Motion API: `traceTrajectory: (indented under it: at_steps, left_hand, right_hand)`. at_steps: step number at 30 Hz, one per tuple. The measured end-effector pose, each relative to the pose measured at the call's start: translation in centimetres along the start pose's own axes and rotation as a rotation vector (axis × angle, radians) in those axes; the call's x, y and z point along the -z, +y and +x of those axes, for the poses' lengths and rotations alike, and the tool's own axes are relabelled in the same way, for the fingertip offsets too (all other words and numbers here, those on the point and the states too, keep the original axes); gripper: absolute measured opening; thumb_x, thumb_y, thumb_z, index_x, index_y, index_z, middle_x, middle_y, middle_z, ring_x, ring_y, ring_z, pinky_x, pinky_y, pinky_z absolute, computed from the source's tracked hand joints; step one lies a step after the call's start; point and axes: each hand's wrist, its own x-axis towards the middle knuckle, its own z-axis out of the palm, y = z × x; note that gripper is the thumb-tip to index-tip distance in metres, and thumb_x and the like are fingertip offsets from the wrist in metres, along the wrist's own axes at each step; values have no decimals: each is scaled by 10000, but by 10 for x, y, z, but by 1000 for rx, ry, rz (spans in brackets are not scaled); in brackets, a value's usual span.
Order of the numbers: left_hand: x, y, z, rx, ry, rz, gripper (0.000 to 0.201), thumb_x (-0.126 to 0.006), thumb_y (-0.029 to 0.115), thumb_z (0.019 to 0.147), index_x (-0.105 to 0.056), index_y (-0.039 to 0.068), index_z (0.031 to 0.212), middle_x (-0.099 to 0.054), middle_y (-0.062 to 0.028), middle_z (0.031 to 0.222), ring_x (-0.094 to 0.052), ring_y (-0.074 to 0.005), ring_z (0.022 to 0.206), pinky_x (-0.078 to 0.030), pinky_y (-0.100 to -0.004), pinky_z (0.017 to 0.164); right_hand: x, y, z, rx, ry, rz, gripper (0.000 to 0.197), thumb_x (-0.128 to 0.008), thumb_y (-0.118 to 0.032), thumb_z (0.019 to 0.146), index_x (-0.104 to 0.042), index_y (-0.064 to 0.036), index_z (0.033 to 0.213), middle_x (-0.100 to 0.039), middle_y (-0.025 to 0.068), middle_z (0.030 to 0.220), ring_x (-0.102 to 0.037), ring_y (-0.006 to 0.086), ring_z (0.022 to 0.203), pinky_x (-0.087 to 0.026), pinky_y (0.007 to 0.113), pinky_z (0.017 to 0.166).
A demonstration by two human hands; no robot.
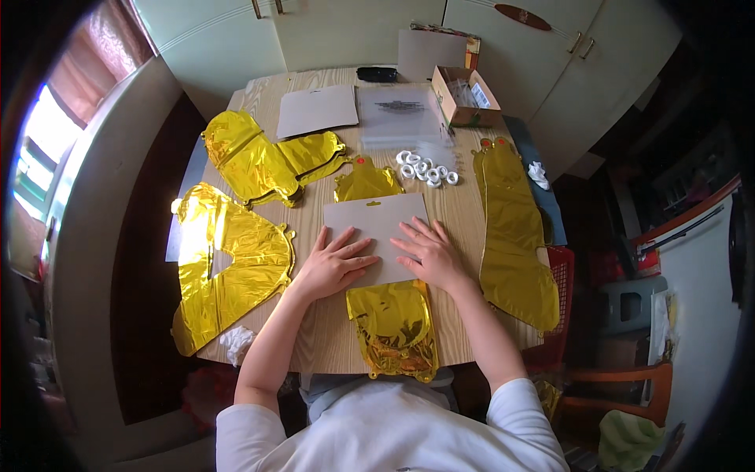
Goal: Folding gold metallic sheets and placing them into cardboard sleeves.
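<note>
Table (326, 338): left grip (334, 264), right grip (432, 253) splayed on card (381, 228).

Left hand (336, 266) and right hand (432, 256) splayed flat.

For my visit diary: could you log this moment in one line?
left hand: on grey card; right hand: on same card; beyond card: white rings; nearer body: gold foil

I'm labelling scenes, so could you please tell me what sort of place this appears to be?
Probably a room in a home, judging by the pale cupboards, the pink curtain and the wood-grain table spread with gold foil pieces.
</note>
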Motion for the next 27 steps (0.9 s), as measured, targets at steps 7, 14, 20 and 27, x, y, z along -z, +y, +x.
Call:
traceTrajectory:
  at_steps: [7, 14, 20, 27]
  left_hand:
    - [2, -1, -1, -16, 2, 27, 393, -572, 325, 919, -578, 388, 1306, -447, 22, 1474, -314, -289, 1421, -148, -642, 1134]
    - [3, 1, 0, -9, -18, 27, 421, -590, 301, 899, -575, 382, 1312, -440, 14, 1480, -298, -297, 1429, -131, -636, 1144]
    - [5, 1, 0, -10, -19, 33, 434, -585, 307, 898, -562, 394, 1323, -439, 3, 1480, -306, -297, 1425, -134, -637, 1143]
    - [7, 4, 0, -23, -15, 69, 417, -552, 314, 925, -547, 422, 1328, -435, -23, 1480, -326, -306, 1413, -159, -639, 1131]
  right_hand:
    - [5, -3, 1, -29, -47, 14, 446, -674, -441, 846, -649, -257, 1252, -498, 50, 1433, -364, 279, 1390, -219, 516, 1156]
    - [4, -1, 1, -15, -29, 5, 464, -658, -483, 844, -645, -262, 1253, -515, 45, 1417, -381, 261, 1379, -237, 511, 1149]
    - [4, -2, 1, -22, -32, 13, 463, -676, -467, 835, -651, -260, 1248, -509, 40, 1423, -373, 273, 1381, -229, 509, 1153]
    - [4, -2, 0, -12, -34, 1, 455, -671, -467, 840, -655, -260, 1244, -507, 37, 1424, -367, 282, 1383, -225, 508, 1155]
